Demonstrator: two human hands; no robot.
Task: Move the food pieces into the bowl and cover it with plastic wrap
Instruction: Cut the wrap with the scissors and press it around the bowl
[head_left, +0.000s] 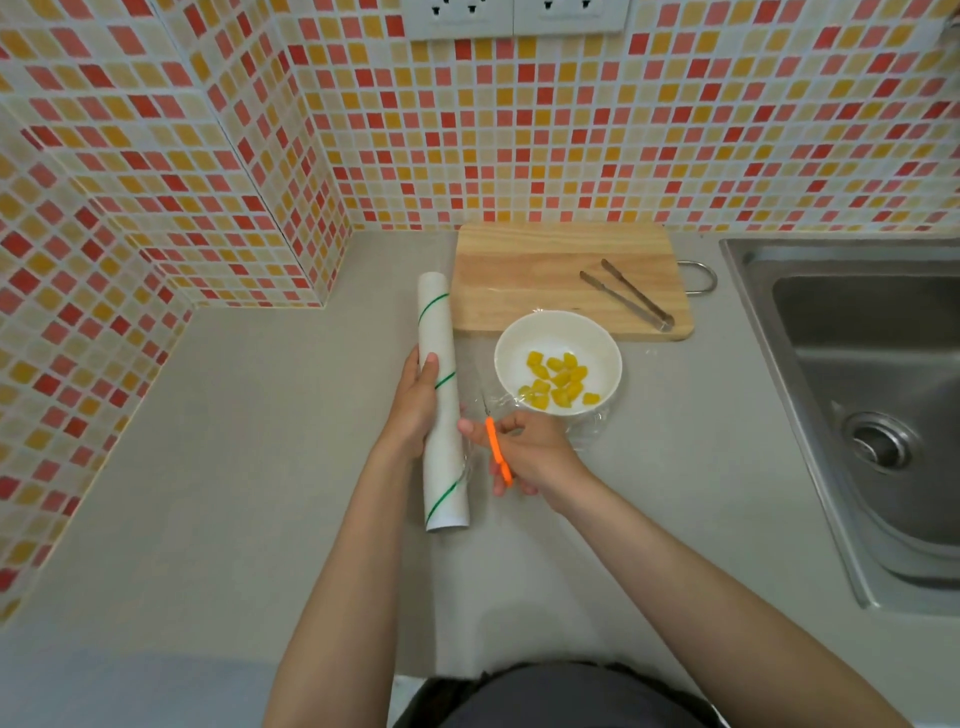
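A white bowl (558, 332) stands on the grey counter just in front of the cutting board, with several yellow food pieces (560, 379) inside. Clear plastic wrap (589, 423) lies over and around the bowl and stretches left to the roll. The white plastic wrap roll (441, 332) with green stripes lies lengthwise on the counter, left of the bowl. My left hand (415, 405) grips the roll's middle. My right hand (524, 449) holds orange-handled scissors (497, 451), their blades pointing away from me between roll and bowl.
A wooden cutting board (519, 280) sits against the tiled wall, with metal tongs (626, 293) on its right part. A steel sink (862, 395) fills the right side. The tiled wall juts out at the left corner.
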